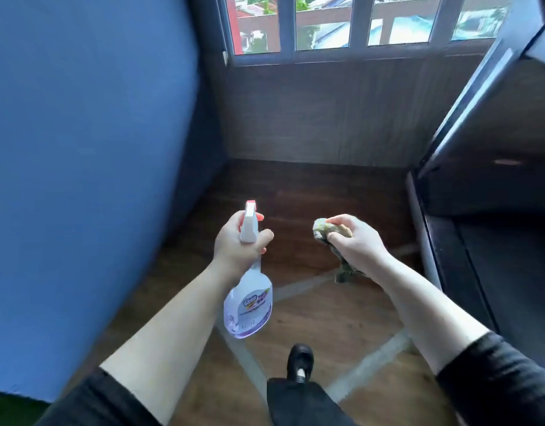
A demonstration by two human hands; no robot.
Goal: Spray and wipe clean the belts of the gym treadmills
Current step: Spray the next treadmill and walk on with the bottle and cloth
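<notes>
My left hand (239, 241) grips the neck of a white spray bottle (249, 305) with a purple label; its red-tipped nozzle points away from me and the body hangs below the hand. My right hand (354, 239) holds a crumpled yellow-green cloth (323, 228), one end dangling under the wrist. Both hands are raised over the wooden floor. A treadmill (492, 167) stands at the right edge, with its dark belt (510, 278) running along the lower right, apart from both hands.
A blue wall (90, 167) closes the left side. A brown panelled wall (320, 115) with windows (323, 26) above it stands ahead. The wooden floor (314, 195) lies between the wall and treadmill. My black shoe (300, 361) is at the bottom centre.
</notes>
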